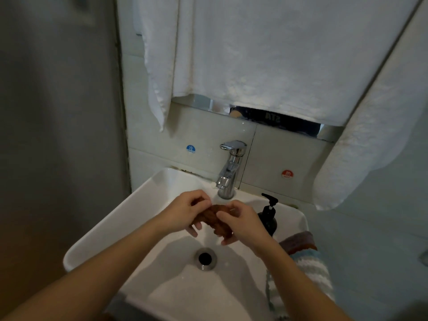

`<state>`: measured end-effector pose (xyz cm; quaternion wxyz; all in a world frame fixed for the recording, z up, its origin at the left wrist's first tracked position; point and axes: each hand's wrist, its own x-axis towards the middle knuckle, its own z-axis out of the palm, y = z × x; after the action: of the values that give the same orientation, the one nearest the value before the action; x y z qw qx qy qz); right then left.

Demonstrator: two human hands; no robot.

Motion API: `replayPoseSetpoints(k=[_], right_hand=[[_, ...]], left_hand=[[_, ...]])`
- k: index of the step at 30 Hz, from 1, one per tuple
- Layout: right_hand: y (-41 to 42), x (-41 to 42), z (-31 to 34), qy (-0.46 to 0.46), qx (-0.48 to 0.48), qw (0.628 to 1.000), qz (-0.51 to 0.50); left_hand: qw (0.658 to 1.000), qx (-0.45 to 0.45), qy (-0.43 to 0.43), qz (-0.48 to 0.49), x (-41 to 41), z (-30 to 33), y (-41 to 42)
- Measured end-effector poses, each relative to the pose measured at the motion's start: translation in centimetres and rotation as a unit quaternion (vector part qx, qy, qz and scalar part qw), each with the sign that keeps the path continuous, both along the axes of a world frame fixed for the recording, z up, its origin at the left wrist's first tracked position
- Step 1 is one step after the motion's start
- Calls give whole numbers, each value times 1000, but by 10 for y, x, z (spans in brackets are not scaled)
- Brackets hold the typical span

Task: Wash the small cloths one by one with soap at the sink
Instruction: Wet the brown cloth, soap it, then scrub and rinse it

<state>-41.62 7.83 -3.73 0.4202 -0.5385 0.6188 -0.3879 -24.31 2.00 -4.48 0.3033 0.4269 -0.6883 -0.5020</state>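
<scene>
A bunched brown cloth [214, 217] is gripped over the sink [111, 230] basin, just below the tap [229, 170], by the left hand [185, 213] and right hand [240, 224], both curled round it. A soap dispenser [268, 216] stands right of the tap.

tap [229, 167] behind sink [129, 218], dispenser [268, 216] right

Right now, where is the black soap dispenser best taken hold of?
Press the pump head from above with the right hand, beside it. The soap dispenser stands upright on the sink rim, nozzle pointing left over the basin.
</scene>
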Motion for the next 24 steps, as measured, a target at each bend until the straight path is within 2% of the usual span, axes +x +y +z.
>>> replayPoseSetpoints(k=[4,10,13,15,19,24], right_hand=[[5,-6,16,83,-16,996,20],[13,-20,45,214,-74,974,-11],[14,-24,67,195,-76,978,2],[11,-25,89,221,-110,969,3],[-2,-31,138,240,-154,958,-13],[-12,-38,188,308,-241,920,-37]], left_hand=[[998,-45,-43,-6,19,16,1],[995,-92,-25,-3,50,50,-2],[992,-116,-58,-9,58,75,-4],[987,-137,-82,2,59,95,-5],[950,-267,-154,39,56,140,-10],[938,-314,-130,61,54,186,-18]])
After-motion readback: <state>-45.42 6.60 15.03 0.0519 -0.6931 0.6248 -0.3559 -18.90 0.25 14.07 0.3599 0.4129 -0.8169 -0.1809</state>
